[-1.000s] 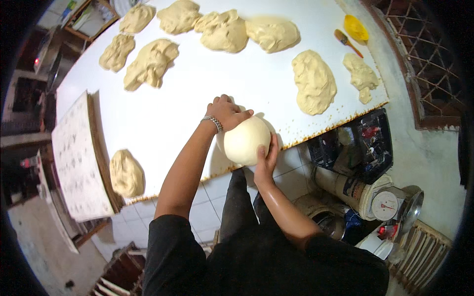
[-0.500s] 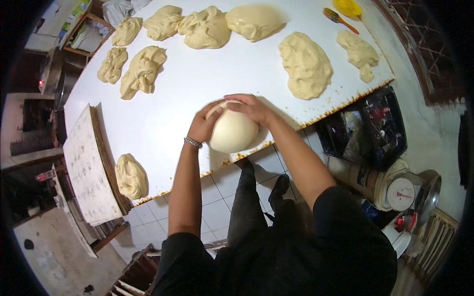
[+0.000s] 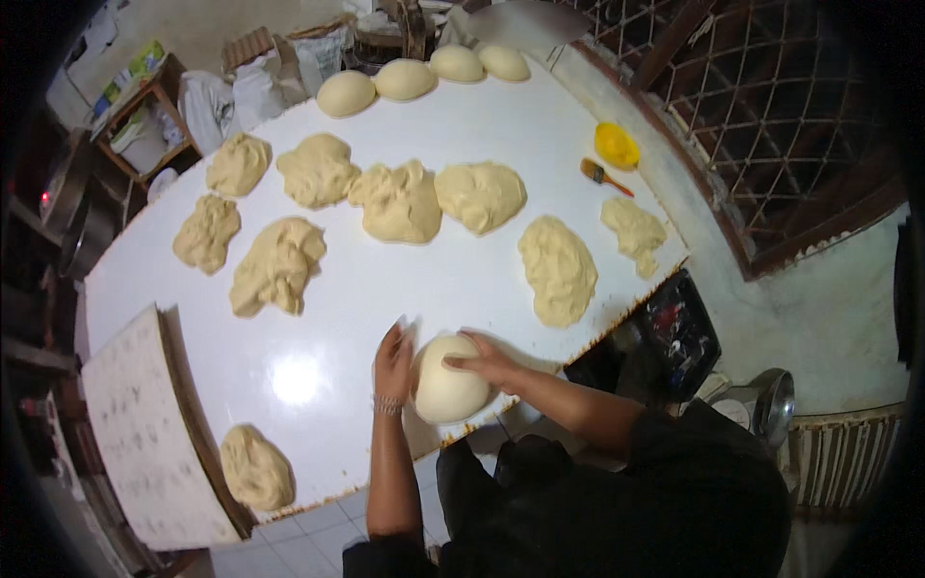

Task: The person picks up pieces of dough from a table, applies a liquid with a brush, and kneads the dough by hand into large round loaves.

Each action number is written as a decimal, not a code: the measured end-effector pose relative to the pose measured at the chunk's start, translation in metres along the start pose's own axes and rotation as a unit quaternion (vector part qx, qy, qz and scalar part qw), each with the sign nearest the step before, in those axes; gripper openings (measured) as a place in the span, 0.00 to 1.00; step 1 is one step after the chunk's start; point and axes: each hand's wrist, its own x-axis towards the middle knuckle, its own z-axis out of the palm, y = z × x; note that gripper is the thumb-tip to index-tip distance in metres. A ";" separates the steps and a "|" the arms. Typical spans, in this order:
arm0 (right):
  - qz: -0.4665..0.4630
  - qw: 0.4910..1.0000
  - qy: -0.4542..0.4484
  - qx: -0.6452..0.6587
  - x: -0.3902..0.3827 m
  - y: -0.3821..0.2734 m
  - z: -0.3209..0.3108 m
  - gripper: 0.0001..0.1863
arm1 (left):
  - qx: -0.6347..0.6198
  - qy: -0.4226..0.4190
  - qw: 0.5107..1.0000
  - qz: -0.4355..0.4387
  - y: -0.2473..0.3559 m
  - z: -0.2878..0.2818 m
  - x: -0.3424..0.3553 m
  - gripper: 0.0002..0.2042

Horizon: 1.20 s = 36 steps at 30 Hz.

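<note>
A smooth, pale dough ball (image 3: 451, 393) rests at the near edge of the white table (image 3: 328, 385). My right hand (image 3: 491, 364) is cupped round its far right side, the thumb lying over the top. Along the ball's left side is my left hand (image 3: 392, 364), fingers stretched out and a little blurred; whether its palm touches the dough I cannot tell. A chain bracelet (image 3: 387, 405) circles my left wrist. Rough dough pieces lie about, among them a long one (image 3: 557, 270) to the right and a lumpy one (image 3: 279, 267) to the left.
Several smooth dough balls (image 3: 405, 79) line the far edge. A brush (image 3: 602, 176) and a yellow bowl (image 3: 617, 146) sit at the far right. Stacked boards (image 3: 154, 433) stand on the left, near a small dough piece (image 3: 256, 468). A black crate (image 3: 670, 328) is beside the right edge.
The view has tilted up, bringing the far row of dough balls into sight. My left hand has come off the ball's top to its left side; my right hand has shifted to its right side.
</note>
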 end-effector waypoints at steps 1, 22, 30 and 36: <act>0.005 0.997 -0.070 0.012 0.009 -0.017 0.010 0.53 | -0.031 0.129 0.991 0.002 -0.017 -0.024 -0.028 0.24; -0.174 0.933 0.287 -0.128 -0.019 -0.072 -0.515 0.35 | -0.710 -0.122 0.687 0.094 0.230 0.353 0.227 0.40; 0.043 0.882 0.469 0.013 0.070 0.029 -0.576 0.59 | -0.244 0.000 0.968 -0.061 0.152 0.427 0.336 0.34; 0.065 0.897 0.295 0.324 0.061 -0.024 -0.563 0.44 | -0.136 0.069 0.974 -0.170 0.127 0.321 0.082 0.24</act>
